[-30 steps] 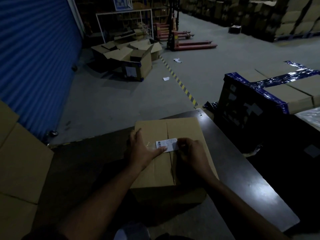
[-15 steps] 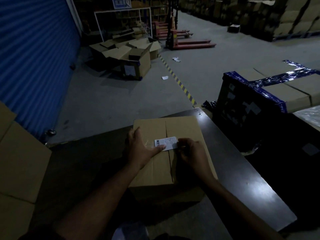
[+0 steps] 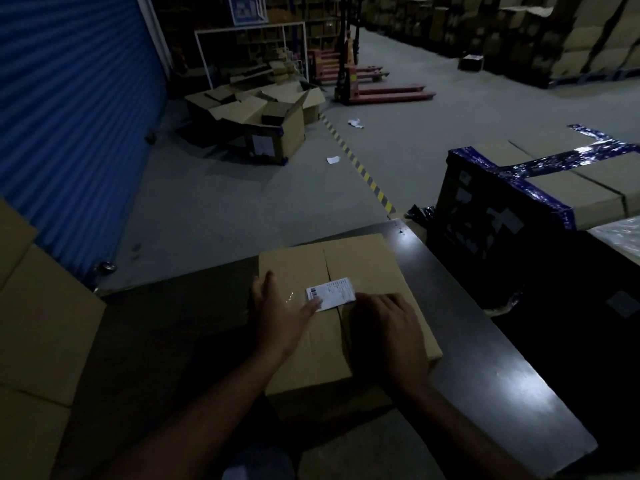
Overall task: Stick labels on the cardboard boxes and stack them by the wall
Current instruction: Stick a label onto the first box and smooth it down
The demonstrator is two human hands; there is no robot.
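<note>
On the cardboard box (image 3: 349,268), both flat hands press the label (image 3: 334,292).

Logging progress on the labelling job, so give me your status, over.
Both hands flat: left hand and right hand pressing label onto cardboard box. Box on table, not stacked. Nothing obstructing.

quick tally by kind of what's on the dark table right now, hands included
cardboard box: 1
white label: 1, lying across the box's top seam
hands: 2, left hand and right hand, both resting on the box at the label's ends
total: 4
</note>
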